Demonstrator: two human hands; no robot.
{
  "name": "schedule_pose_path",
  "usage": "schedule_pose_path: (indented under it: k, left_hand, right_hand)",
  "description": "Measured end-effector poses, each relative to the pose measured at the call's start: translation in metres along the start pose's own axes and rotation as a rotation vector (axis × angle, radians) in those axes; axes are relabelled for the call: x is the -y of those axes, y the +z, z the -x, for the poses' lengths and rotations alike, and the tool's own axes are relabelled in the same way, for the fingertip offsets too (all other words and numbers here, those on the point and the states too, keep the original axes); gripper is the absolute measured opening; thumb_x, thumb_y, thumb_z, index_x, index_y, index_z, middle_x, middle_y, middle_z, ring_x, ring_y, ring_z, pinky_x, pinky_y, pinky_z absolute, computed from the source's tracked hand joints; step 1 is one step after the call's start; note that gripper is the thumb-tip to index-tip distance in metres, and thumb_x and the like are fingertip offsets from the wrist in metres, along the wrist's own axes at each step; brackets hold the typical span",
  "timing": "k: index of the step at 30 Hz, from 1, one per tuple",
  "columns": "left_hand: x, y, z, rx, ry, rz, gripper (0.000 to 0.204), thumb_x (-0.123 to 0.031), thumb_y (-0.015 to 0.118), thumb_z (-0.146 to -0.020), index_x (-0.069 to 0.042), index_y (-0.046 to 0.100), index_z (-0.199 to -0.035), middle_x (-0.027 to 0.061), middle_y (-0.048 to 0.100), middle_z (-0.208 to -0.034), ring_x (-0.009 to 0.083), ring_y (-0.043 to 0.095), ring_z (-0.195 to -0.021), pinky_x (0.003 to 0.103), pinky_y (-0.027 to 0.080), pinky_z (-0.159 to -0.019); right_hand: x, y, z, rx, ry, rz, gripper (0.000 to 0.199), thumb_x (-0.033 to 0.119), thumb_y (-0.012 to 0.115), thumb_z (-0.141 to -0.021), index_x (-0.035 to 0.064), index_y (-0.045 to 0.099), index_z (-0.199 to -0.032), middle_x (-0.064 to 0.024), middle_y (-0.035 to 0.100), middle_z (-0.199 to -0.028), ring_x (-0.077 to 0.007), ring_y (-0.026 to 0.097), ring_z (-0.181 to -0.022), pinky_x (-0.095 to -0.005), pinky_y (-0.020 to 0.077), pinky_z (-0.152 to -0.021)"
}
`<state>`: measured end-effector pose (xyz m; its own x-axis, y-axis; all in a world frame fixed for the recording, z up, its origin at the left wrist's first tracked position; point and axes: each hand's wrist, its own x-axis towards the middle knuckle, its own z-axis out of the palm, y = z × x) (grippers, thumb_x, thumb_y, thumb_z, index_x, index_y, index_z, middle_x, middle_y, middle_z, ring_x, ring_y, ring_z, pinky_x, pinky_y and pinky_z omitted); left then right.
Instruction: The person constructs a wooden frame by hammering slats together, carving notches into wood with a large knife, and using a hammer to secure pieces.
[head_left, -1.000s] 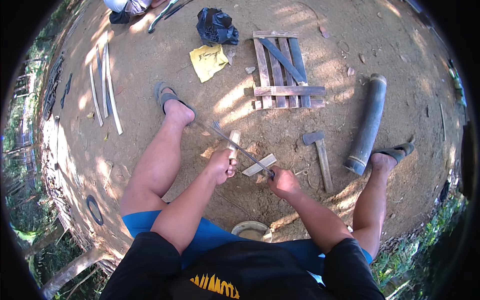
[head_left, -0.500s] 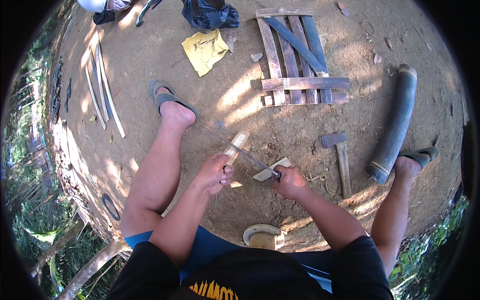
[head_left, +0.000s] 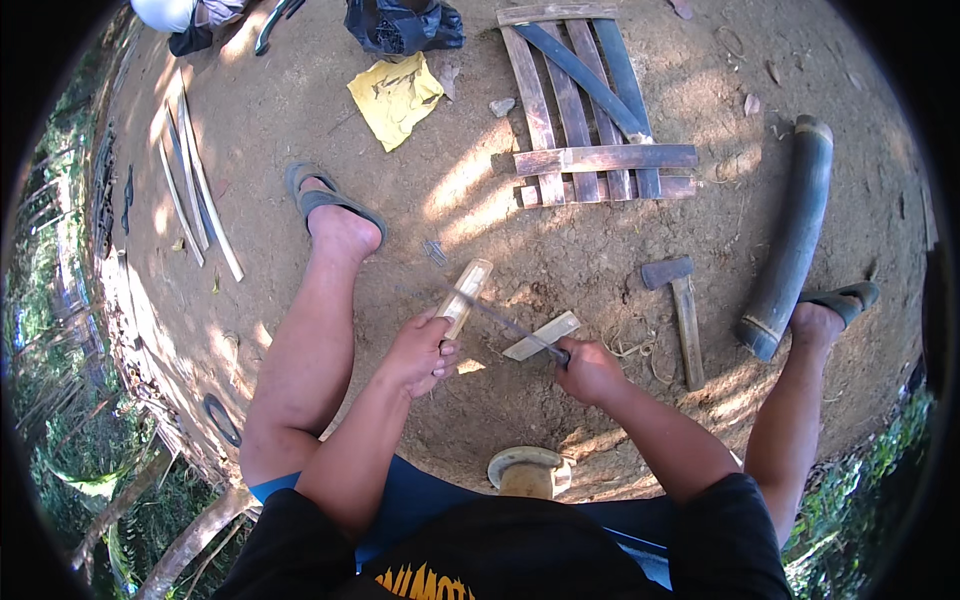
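My left hand (head_left: 415, 357) is closed round the lower end of a pale split bamboo piece (head_left: 466, 290), which tilts up and away from me. In my right hand (head_left: 588, 372) is the handle of a long thin-bladed knife (head_left: 508, 325). Its blade reaches leftward across the bamboo piece; whether it touches is hard to tell, and the far end is blurred. A second pale bamboo piece (head_left: 550, 330) lies on the ground beneath the blade, close to my right hand. Thin shavings (head_left: 640, 352) are scattered beside it.
A hatchet (head_left: 686, 320) and a thick bamboo pole (head_left: 795, 240) lie to the right. Ahead are a slatted bamboo frame (head_left: 605, 158), a yellow sheet (head_left: 395, 100) and a black plastic bag (head_left: 400, 25). Several nails (head_left: 434, 252) sit near my left foot; long strips (head_left: 205, 190) lie far left.
My right hand has shifted slightly right and down with the knife, its blade sliding along over the bamboo piece. My left hand keeps its grip. The whole view has shifted a little.
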<state>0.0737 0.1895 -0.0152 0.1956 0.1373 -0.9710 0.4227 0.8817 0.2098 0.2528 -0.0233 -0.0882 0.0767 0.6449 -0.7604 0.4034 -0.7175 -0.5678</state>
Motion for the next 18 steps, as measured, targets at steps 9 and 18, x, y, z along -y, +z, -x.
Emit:
schedule_pose_path:
  k: [9,18]
  left_hand:
    - [-0.002,0.008,0.004,0.002,-0.007,0.047,0.016,-0.017,0.052,-0.102,-0.011,0.047,-0.115,-0.0015,0.043,-0.068,0.0066,0.037,-0.05,0.024,0.029,-0.043]
    - [-0.001,0.005,0.001,0.033,0.007,0.045,0.017,-0.017,0.052,-0.102,-0.011,0.048,-0.117,-0.0016,0.043,-0.067,0.0061,0.038,-0.05,0.023,0.029,-0.042]
  right_hand:
    - [-0.018,-0.003,0.001,-0.053,0.065,0.059,0.028,0.02,0.068,-0.084,0.0089,0.067,-0.109,-0.0196,0.072,-0.097,-0.0389,0.07,-0.093,-0.05,0.0554,-0.087]
    - [-0.006,-0.009,0.01,0.011,0.026,0.051,0.029,0.022,0.067,-0.085,0.0084,0.066,-0.11,-0.0215,0.072,-0.098,-0.0404,0.07,-0.093,-0.0507,0.0557,-0.086]
